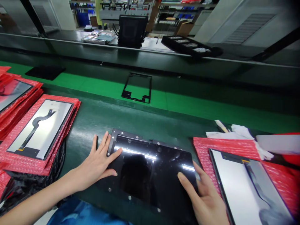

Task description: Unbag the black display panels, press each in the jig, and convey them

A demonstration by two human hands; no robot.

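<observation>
A glossy black screen panel (140,175) lies over a black plate with round silvery dots (117,133) along its edges, slightly out of line with it. My right hand (203,193) grips the panel's right edge, thumb on the face and fingers behind it. At the left edge my left hand (100,159) is spread, its index fingertip on the glass and the other fingers apart over the plate's border and table. To the right, an LCD panel with a flex cable (234,187) lies back side up on red bubble wrap (225,143).
At left, another LCD panel (42,128) tops stacked red bubble-wrap sleeves (72,115), beside a further stack (28,100). A thin black frame (136,99) and a dark flat panel (45,72) lie on the green strip (98,89). A black tray (187,45) sits on the back ledge.
</observation>
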